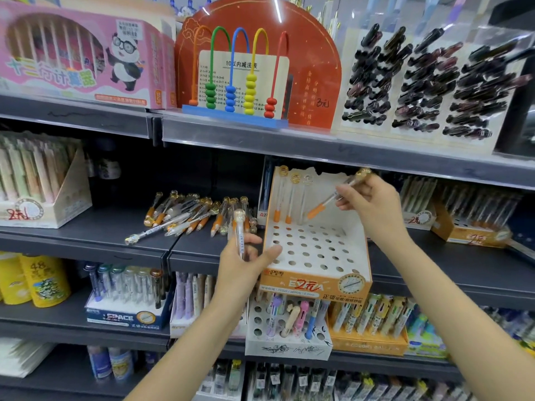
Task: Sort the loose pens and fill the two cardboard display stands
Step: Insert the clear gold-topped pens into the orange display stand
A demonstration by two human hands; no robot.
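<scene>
Filling step is under way, w/ most of the work left. Far left on the shelf [86,227] sits a full box of pale pens [37,180], not part of this. Next, the loose pile of pens [197,212] lies just left of the stand, orange-tipped & clear ones mixed, so sorting isn't done. Left hand [246,261] holds a clear pen [239,235] upright, fingers curled round its lower end, thumb near the stand's front-left corner. The cardboard stand [315,282] has approx three pens [291,198] in its back row; other holes bare. Right hand [373,204] pinches an orange-tipped pen [333,196] tilted, tip down over the back row. Next move, I'd judge: steer that tip into a free back hole beside the three standing pens w/o knocking them. Only one stand clearly seen being filled; a similar orange box [472,233] sits far right.
</scene>
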